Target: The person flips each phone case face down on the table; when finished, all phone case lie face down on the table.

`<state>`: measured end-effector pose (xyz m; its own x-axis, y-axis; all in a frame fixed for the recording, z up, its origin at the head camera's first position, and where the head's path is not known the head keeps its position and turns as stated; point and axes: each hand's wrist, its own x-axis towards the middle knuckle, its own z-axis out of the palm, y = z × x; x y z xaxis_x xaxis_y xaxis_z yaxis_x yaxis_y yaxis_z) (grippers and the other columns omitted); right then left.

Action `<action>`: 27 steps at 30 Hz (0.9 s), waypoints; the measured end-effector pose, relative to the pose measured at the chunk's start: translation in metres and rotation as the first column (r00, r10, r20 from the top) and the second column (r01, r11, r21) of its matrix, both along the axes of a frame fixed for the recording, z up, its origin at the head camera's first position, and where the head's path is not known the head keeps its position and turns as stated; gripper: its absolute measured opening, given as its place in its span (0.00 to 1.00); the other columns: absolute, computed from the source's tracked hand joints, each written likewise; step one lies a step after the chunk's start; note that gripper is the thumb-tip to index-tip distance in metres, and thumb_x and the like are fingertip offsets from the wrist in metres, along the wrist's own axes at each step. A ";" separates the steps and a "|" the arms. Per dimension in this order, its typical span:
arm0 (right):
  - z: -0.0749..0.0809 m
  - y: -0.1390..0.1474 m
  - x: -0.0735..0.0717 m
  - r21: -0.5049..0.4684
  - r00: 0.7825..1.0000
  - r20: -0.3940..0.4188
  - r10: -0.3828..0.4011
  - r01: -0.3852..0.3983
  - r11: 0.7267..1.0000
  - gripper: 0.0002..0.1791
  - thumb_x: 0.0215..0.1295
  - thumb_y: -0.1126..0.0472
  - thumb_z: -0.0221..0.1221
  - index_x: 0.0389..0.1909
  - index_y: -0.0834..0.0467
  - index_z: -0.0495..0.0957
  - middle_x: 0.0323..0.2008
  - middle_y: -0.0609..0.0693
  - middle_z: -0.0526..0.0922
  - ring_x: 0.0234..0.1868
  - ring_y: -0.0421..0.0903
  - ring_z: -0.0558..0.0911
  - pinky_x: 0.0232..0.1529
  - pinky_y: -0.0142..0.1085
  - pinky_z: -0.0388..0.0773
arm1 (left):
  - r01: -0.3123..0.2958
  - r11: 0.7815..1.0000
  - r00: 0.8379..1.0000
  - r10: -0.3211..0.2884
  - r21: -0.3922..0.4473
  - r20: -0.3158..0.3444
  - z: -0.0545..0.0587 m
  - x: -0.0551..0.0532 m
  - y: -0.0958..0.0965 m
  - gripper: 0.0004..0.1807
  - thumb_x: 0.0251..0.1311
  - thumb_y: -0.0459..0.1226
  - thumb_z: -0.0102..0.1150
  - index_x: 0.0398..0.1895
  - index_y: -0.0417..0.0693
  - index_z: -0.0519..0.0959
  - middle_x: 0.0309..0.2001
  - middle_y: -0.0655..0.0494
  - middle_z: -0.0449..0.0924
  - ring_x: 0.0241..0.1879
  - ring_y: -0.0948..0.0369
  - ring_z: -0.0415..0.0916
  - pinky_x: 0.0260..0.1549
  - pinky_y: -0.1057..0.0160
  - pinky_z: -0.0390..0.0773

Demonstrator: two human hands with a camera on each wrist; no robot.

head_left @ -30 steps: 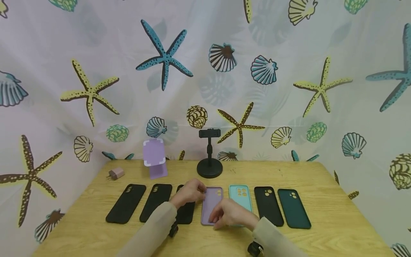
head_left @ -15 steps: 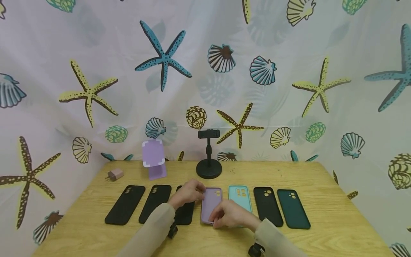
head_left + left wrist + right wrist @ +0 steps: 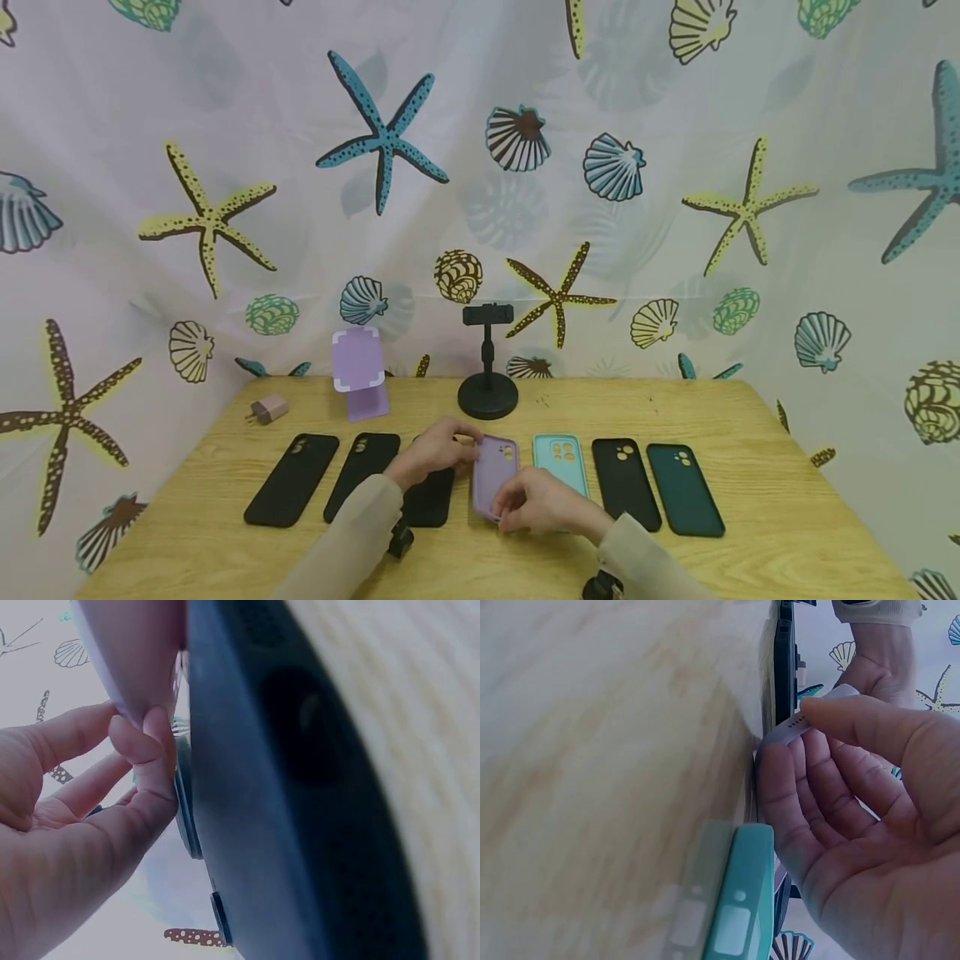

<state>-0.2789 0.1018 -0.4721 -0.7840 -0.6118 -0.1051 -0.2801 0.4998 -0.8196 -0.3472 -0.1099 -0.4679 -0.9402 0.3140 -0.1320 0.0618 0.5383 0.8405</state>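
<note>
A light purple phone case (image 3: pixel 493 471) lies at the middle of the row, one side tilted up off the table. My left hand (image 3: pixel 437 452) pinches its upper left edge between thumb and fingers; the left wrist view shows the same grip on the case (image 3: pixel 135 652). At the bottom end my right hand (image 3: pixel 546 502) pinches the case's short edge (image 3: pixel 784 733), thumb on one face and fingers on the other. Under my left wrist lies a black phone case (image 3: pixel 429 500), partly covered. A turquoise phone case (image 3: pixel 562 458) sits partly behind my right hand.
Two black cases (image 3: pixel 292 479) (image 3: pixel 363 471) lie to the left, a black case (image 3: pixel 627 483) and a dark green one (image 3: pixel 686 487) to the right. Behind stand a purple phone stand (image 3: pixel 360 362), a black round-based holder (image 3: pixel 488 396) and a pink plug (image 3: pixel 268 408). A patterned curtain surrounds the table (image 3: pixel 480 575).
The purple case has gone from lying flat to tilted, its left side raised in my left hand's pinch. My right hand stays at its bottom edge.
</note>
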 end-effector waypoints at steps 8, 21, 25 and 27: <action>-0.003 -0.004 0.001 -0.065 0.998 0.062 -0.002 0.006 0.998 0.07 0.60 0.59 0.67 0.27 0.58 0.84 0.23 0.48 0.84 0.23 0.38 0.79 0.24 0.30 0.74 | -0.004 0.998 1.000 0.005 0.065 -0.008 0.005 0.001 -0.001 0.16 0.60 0.30 0.61 0.52 0.40 0.82 0.57 0.44 0.77 0.36 0.56 0.76 0.37 0.58 0.80; 0.000 -0.005 0.002 -0.135 0.977 0.193 -0.085 0.112 0.984 0.25 0.65 0.42 0.61 0.24 0.62 0.83 0.24 0.52 0.85 0.26 0.50 0.85 0.29 0.40 0.82 | 0.015 0.997 0.999 -0.012 0.071 -0.049 0.014 0.005 0.003 0.16 0.63 0.34 0.62 0.53 0.43 0.82 0.56 0.46 0.77 0.37 0.51 0.74 0.33 0.56 0.77; -0.002 -0.005 0.003 -0.184 0.972 0.221 -0.078 0.120 0.976 0.25 0.67 0.44 0.60 0.21 0.61 0.79 0.23 0.51 0.82 0.26 0.48 0.85 0.31 0.43 0.84 | 0.023 0.996 0.998 -0.018 0.089 -0.054 0.013 0.005 0.004 0.15 0.64 0.36 0.62 0.53 0.47 0.82 0.57 0.48 0.76 0.42 0.52 0.75 0.35 0.54 0.78; -0.003 -0.005 0.003 -0.197 0.970 0.230 -0.082 0.129 0.972 0.24 0.67 0.44 0.60 0.21 0.60 0.77 0.24 0.51 0.82 0.27 0.48 0.85 0.32 0.43 0.84 | 0.024 0.994 0.998 -0.018 0.107 -0.054 0.014 0.006 0.006 0.14 0.64 0.36 0.62 0.52 0.49 0.82 0.58 0.48 0.76 0.45 0.52 0.77 0.37 0.53 0.80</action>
<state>-0.2756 0.0967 -0.4753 -0.8175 -0.5531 -0.1602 -0.0369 0.3280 -0.9440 -0.3409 -0.1044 -0.4543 -0.9381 0.3432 -0.0462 0.1183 0.4430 0.8887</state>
